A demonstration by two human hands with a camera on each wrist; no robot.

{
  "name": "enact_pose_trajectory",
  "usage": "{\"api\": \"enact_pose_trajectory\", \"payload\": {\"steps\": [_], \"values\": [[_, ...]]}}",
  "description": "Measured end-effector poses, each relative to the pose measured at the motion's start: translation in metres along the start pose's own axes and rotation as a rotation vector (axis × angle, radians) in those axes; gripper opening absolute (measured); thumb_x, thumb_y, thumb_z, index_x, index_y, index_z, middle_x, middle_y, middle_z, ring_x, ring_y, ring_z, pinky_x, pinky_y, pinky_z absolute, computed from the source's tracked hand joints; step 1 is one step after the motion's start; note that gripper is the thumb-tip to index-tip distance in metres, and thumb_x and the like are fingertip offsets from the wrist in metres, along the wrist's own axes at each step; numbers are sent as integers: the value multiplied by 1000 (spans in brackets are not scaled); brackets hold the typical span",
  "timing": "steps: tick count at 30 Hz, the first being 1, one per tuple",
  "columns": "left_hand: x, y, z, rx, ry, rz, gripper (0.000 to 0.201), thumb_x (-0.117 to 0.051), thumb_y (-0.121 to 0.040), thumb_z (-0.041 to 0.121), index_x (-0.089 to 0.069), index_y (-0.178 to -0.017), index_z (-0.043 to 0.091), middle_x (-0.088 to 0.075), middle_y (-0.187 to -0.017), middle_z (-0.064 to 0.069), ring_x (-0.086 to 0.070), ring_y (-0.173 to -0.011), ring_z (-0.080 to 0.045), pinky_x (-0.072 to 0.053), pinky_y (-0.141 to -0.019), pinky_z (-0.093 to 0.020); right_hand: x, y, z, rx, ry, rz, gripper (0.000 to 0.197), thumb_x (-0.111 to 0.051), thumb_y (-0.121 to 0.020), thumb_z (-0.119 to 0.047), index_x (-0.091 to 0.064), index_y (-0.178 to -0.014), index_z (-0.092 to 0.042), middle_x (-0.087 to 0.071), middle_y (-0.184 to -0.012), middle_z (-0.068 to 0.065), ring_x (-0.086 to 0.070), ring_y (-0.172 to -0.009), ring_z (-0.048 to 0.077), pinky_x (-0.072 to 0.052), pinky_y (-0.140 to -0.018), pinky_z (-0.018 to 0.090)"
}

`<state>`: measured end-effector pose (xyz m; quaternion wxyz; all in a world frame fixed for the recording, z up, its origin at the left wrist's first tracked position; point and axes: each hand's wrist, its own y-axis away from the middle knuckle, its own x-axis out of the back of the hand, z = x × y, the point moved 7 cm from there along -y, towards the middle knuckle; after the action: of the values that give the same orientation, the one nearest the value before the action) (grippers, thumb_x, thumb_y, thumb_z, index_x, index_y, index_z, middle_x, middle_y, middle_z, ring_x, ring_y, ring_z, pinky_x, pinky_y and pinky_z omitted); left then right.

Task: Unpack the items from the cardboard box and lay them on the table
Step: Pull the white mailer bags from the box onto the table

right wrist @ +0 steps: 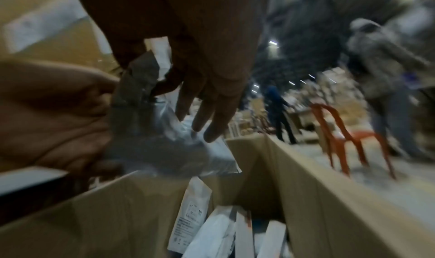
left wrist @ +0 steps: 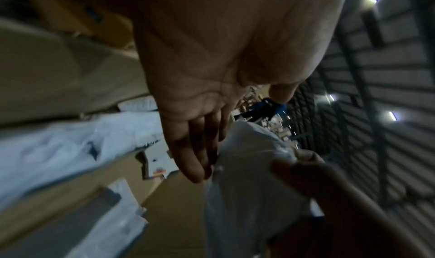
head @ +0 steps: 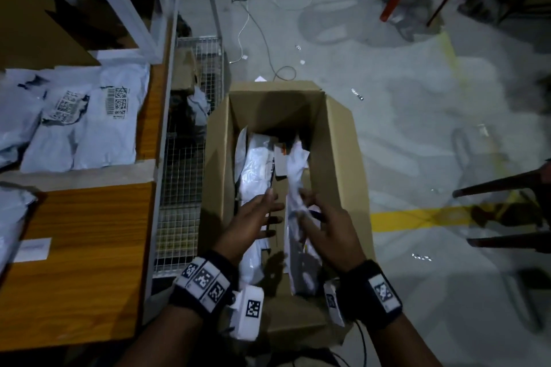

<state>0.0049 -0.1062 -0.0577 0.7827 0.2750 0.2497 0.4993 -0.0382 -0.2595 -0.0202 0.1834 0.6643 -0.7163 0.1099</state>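
**Both hands over open box, one white bag lifted between them**

A cardboard box is seen open on the floor, directly under both hands. A white poly bag is held up above the box mouth, between the two hands.

Right hand: the bag is grasped, thumb on one side and curled fingers on the other; in the right wrist view the crumpled plastic is seen pinched under the thumb, with two fingers extended past it. The bag lies just left of this hand and hangs down from it.

Left hand: fingers are held straight and together, nothing is clenched. In the left wrist view the fingertips are seen at the bag's surface; real contact cannot be told because of blur. The bag lies just right of this hand.

More white packets are left inside the box, below and ahead of the left hand, standing on edge. A small carton is seen among them, ahead of both hands.

A wooden table is seen well left of the left hand, past a wire mesh rack. Unpacked white mailer bags with barcode labels are laid flat on it, apart from both hands.

A red plastic chair is seen far right of the right hand.
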Motion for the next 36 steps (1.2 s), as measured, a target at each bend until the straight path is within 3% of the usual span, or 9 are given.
{"api": "enact_pose_trajectory", "payload": {"steps": [4, 9, 12, 15, 19, 24, 30, 32, 36], "values": [[-3, 2, 0, 65, 189, -11, 54, -51, -89, 67, -70, -113, 22, -74, -96, -8, -71, -88, -25, -54, -93, -45, -32, 14, -27, 264, 198, -300, 39, -55, -95, -15, -57, -134, -17, -65, -114, 0, -60, -109, 19, -49, -93, 33], [17, -10, -35, 169, 205, 84, 48, -72, -85, 48, -66, -123, 18, -73, -114, -11, -72, -99, -27, -59, -71, -34, -61, 27, -24, 259, 255, -506, 24, -56, -84, 1, -72, -95, -13, -74, -107, -2, -64, -104, 9, -35, -116, 34], [18, -15, -49, 152, 224, 120, 26, -70, -90, 15, -69, -109, -3, -75, -98, -21, -73, -82, -29, -58, -67, -33, -77, 35, -24, 306, 266, -571, 18, -61, -83, 1, -71, -83, -14, -75, -96, -3, -66, -91, 11, -46, -104, 37], [27, -16, -42, -24, 75, 230, 18, -76, -85, 9, -73, -100, -1, -75, -98, -21, -72, -90, -32, -58, -84, -44, -57, 33, -20, 161, 18, -460, 21, -56, -87, 4, -72, -90, -11, -75, -98, -2, -70, -93, 14, -56, -88, 36], [37, 16, 1, -434, -336, 433, 15, -77, -82, 9, -70, -74, 19, -69, -76, 4, -63, -70, -6, -48, -67, -19, -9, 21, 18, -261, -421, -31, 11, -68, -93, -8, -68, -104, -6, -73, -111, 6, -69, -106, 27, -57, -92, 48], [5, 69, 27, -863, -702, 249, 27, -67, -82, -9, -75, -90, 15, -62, -94, 5, -61, -90, 0, -47, -79, -11, -32, 18, 19, -609, -930, -215, 67, -82, -71, -46, -64, -128, -14, -65, -130, 21, -61, -123, 37, -52, -101, 51], [-5, 92, 22, -863, -811, 230, 31, -71, -87, 42, -68, -113, 26, -61, -111, 16, -56, -106, 3, -47, -89, -17, -24, -7, 5, -362, -771, -86, 31, -62, -94, 2, -67, -114, -21, -76, -110, 1, -72, -102, 23, -59, -76, 31], [13, 100, 27, -838, -735, 391, 32, -71, -86, 43, -65, -113, 27, -58, -111, 19, -55, -104, 5, -48, -86, -16, -21, -11, 10, -338, -744, -71, 15, -67, -94, -5, -68, -109, -5, -73, -108, 19, -70, -102, 40, -57, -75, 36], [37, 80, 4, -415, -458, 369, 72, -81, -75, 47, -47, -138, 32, -51, -133, 16, -53, -118, -2, -47, -96, -26, -44, -9, 31, -398, -647, -158, 84, -84, -75, -48, -45, -107, 19, -39, -109, 56, -40, -97, 76, -47, -80, 75]]}}
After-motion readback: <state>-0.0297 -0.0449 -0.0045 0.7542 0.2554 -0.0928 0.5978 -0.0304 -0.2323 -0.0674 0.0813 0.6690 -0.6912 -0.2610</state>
